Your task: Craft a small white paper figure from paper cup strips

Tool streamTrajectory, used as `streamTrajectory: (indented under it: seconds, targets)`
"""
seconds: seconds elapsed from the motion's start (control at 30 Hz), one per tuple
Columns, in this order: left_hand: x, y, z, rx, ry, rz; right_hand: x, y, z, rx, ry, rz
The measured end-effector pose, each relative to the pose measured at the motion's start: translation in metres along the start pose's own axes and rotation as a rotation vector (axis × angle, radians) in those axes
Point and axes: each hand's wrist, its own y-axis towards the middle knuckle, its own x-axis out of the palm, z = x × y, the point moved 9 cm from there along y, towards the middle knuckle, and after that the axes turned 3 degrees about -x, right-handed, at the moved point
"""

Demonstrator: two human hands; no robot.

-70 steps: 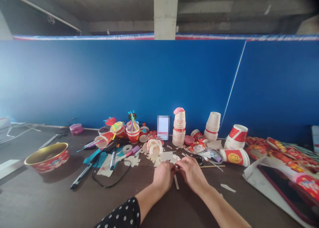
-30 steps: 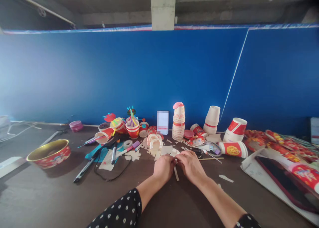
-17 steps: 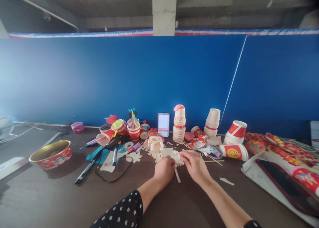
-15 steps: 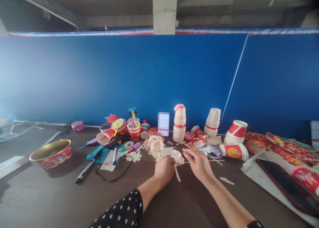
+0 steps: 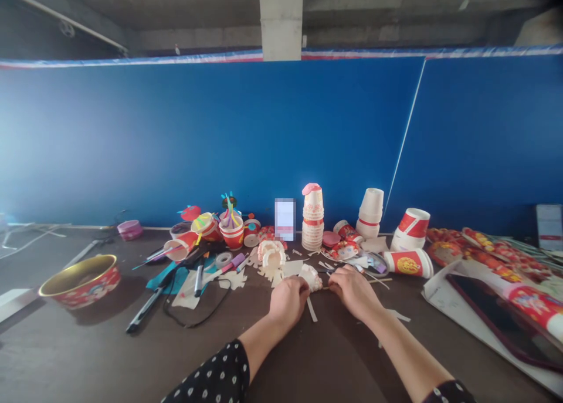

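Note:
My left hand (image 5: pixel 288 302) is closed, its thumb and fingers pinching a curled white paper piece (image 5: pixel 311 278) with a notched edge. Just right of that piece, my right hand (image 5: pixel 355 288) has its fingers curled together low over the table; what they hold, if anything, is hidden. A thin wooden stick (image 5: pixel 382 281) shows on both sides of the right fingers; I cannot tell whether they touch it. Below the left fingertips lies a narrow white paper strip (image 5: pixel 312 310). A similar fringed white paper shape (image 5: pixel 271 255) stands beyond the left hand.
A stack of paper cups (image 5: pixel 312 227) stands behind the hands, with red and white cups (image 5: pixel 409 263) to the right. At left are a red and gold bowl (image 5: pixel 81 283), a utility knife (image 5: pixel 145 310) and a marker (image 5: pixel 199 280). A phone (image 5: pixel 497 318) lies at right.
My right hand has lowered, and its fingers have drawn together from a more spread pose. My left hand still pinches the white paper piece. The whole view has shifted slightly.

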Motion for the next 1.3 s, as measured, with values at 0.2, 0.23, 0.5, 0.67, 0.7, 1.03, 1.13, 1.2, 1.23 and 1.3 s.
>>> streamTrajectory:
  seconds: [0.2, 0.23, 0.5, 0.67, 0.7, 1.03, 1.13, 1.2, 1.23, 1.3]
  targets:
    - [-0.001, 0.000, -0.004, -0.043, -0.022, 0.006, -0.007, -0.001, -0.001, -0.037, 0.022, 0.051]
    - [0.000, 0.001, -0.005, -0.046, -0.032, 0.005, -0.011, -0.002, -0.003, -0.051, 0.040, 0.072]
    - [-0.005, -0.002, -0.004, 0.050, -0.121, 0.017, -0.015, -0.009, -0.047, -0.258, 0.083, 0.000]
    - [-0.009, -0.006, -0.002, 0.059, -0.120, -0.002, -0.002, -0.012, -0.061, -0.284, 0.095, -0.077]
    - [-0.009, -0.007, 0.000, 0.070, -0.118, -0.013, -0.001, -0.012, -0.061, -0.278, 0.107, -0.085]
    - [-0.012, -0.021, 0.028, 0.293, -0.053, -0.216, 0.001, -0.012, -0.056, -0.228, 0.301, -0.143]
    - [-0.010, -0.020, 0.027, 0.295, -0.046, -0.231, 0.001, -0.013, -0.057, -0.258, 0.321, -0.156]
    - [-0.009, -0.020, 0.028, 0.307, -0.039, -0.238, 0.002, -0.014, -0.057, -0.266, 0.300, -0.176]
    - [-0.009, -0.020, 0.029, 0.310, -0.034, -0.242, 0.003, -0.014, -0.057, -0.268, 0.288, -0.187]
    - [-0.009, -0.021, 0.030, 0.312, -0.027, -0.249, 0.004, -0.014, -0.057, -0.273, 0.273, -0.203]
